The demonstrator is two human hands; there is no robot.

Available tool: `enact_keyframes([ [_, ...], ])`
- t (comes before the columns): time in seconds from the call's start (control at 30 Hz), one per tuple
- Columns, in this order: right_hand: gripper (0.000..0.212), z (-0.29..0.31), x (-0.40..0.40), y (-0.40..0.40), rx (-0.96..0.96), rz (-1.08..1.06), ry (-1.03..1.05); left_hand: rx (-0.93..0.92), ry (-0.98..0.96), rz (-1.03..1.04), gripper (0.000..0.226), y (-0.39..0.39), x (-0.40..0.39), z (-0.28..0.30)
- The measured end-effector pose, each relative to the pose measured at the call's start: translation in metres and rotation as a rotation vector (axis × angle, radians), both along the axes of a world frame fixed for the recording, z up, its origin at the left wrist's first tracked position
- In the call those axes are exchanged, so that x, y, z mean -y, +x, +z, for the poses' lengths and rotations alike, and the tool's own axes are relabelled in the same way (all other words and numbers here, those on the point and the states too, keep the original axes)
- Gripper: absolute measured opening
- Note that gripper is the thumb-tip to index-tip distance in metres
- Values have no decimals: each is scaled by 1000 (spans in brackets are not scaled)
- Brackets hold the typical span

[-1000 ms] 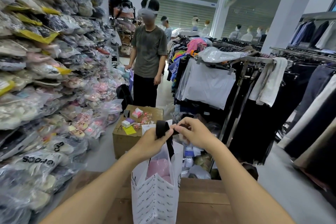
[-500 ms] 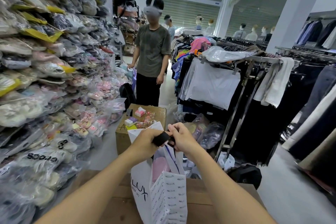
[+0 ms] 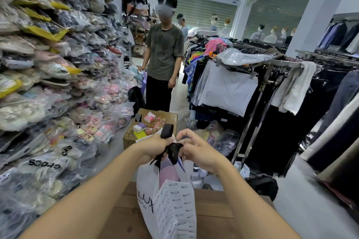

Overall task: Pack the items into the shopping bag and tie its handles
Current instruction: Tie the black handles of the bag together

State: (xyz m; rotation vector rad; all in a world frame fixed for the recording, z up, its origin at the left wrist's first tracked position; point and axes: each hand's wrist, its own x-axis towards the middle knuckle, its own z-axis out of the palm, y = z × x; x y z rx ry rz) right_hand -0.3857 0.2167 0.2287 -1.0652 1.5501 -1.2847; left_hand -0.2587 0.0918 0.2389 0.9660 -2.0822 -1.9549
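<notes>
A white printed shopping bag [image 3: 171, 205] stands upright on a wooden table [image 3: 213, 207] in front of me, with something pink [image 3: 168, 172] showing inside its mouth. Its black ribbon handles [image 3: 172, 150] are gathered above the opening. My left hand [image 3: 155, 144] is closed around them, and a black loop [image 3: 167, 131] sticks up out of its fist. My right hand [image 3: 196, 148] pinches the black ribbon from the right side, fingers curled.
A cardboard box [image 3: 155, 120] with small packets on top sits just beyond the bag. A person [image 3: 164, 54] stands behind it in the aisle. Bagged shoes [image 3: 48, 83] are piled on the left. Clothing racks [image 3: 272, 87] fill the right.
The black handles have gone from a flat roll between both hands to a bunched knot with a loop standing up from my left fist. The bag has turned slightly.
</notes>
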Motion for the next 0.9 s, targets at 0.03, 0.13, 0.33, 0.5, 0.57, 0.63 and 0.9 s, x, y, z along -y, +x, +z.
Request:
enact_keyframes([
  [0.03,37,-1,-4,-1,-44,50,-12,-11,93,36,17,-1,1,-1],
  [0.13,45,1,-12,4,-175,95,-40,-14,238,78,12,-5,3,-4],
  [0.33,15,-13,-1,3,-364,-194,-178,-8,257,110,22,-11,6,-4],
  [0.5,13,-15,-14,3,-509,-121,-219,101,-447,157,29,-21,11,-8],
  [0.57,5,-18,-24,2,-537,-44,-163,184,-700,227,23,-25,11,-8],
  [0.63,13,-21,-36,-3,-573,64,-8,300,-912,309,23,-23,12,-12],
  [0.9,31,-12,-53,-28,-500,-67,146,373,-889,84,22,-14,31,-24],
])
